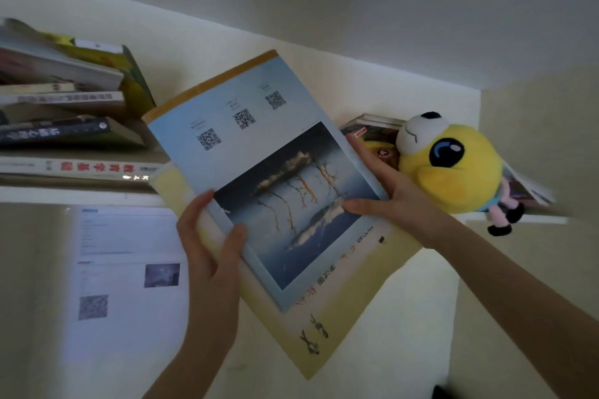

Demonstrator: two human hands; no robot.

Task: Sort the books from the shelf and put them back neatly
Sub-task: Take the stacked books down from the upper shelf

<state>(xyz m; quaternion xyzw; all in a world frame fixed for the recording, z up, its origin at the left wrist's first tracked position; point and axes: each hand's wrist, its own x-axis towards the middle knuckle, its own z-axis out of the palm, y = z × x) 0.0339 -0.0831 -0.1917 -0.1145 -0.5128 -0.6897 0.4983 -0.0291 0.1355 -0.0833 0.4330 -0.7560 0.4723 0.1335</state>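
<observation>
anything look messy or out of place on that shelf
The left pile on the shelf is a jumble, books flat and tilted at odd angles. At right, a plush toy lies sideways on more books.

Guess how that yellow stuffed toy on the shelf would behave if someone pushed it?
The stuffed toy looks soft and light, so it would probably squash and slide easily. Its legs hang over the shelf edge, so a nudge might tumble it off.

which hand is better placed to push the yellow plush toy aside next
Likely the right: the right hand sits at the blue book's right edge, just beside the yellow plush toy. The left hand grips the blue book's lower left edge, far from it.
</observation>
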